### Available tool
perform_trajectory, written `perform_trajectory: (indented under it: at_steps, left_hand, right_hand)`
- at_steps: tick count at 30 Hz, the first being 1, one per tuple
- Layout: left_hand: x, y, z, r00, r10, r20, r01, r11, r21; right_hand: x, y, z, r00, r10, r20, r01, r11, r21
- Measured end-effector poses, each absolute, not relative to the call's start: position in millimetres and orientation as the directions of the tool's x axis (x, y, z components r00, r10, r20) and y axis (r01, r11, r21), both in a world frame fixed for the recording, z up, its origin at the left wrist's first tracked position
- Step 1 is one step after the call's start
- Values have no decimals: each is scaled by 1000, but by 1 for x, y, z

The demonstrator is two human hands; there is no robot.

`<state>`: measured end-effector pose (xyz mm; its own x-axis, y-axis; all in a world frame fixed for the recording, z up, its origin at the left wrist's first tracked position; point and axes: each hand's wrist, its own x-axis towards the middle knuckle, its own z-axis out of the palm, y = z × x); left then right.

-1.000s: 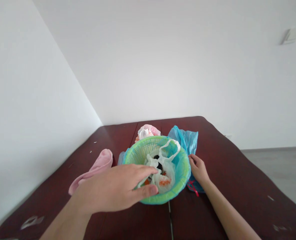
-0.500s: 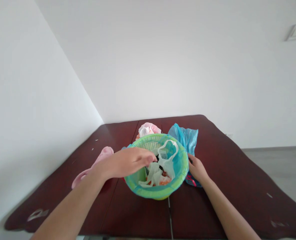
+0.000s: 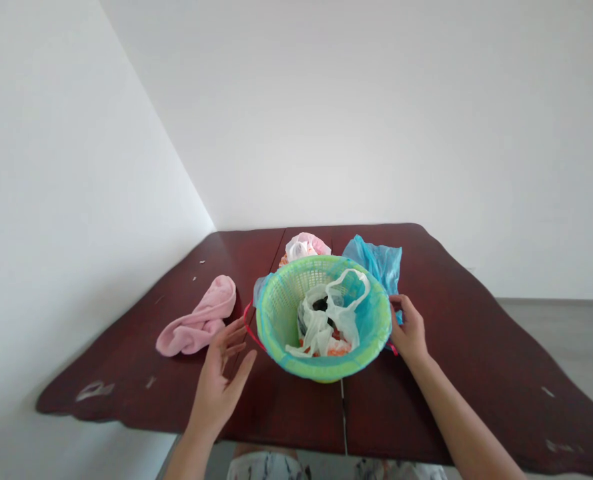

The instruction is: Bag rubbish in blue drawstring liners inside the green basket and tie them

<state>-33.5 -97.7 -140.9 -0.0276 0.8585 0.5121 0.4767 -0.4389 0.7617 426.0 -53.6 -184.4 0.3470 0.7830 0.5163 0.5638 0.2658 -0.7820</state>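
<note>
A green mesh basket stands mid-table, its rim covered by a thin blue plastic liner. Crumpled white plastic bags lie inside with something black and some orange-printed plastic. My left hand is open at the basket's left side, palm toward it, with the fingertips by a pink drawstring loop. At the right side, my right hand is against the basket's rim. Its index finger and thumb are apart, with blue plastic showing between them; the other fingertips are hidden. A blue plastic bag spreads behind the rim.
A pink cloth lies on the dark red table to the left. A pink and white plastic bundle sits behind the basket. White walls stand behind and to the left; the table's front edge is close to my legs.
My left hand has moved from above the basket down to its left side, and its fingers have spread. My right hand stays by the right rim. The view has tilted down slightly.
</note>
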Motion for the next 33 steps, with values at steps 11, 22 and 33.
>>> perform_trajectory:
  at_steps: [11,22,33]
  left_hand:
    - [-7,-97,-87,216,588,780,564,-727,392]
    - [4,-104,-80,207,428,880,431,-847,310]
    - [24,-107,-45,257,622,739,441,-756,483]
  right_hand:
    - [388,-124,-141,-71,432,899,709,656,-259]
    - [392,-147,-141,-113,375,920,713,676,-187]
    - [384,-146,-113,-100,370,924,556,791,-257]
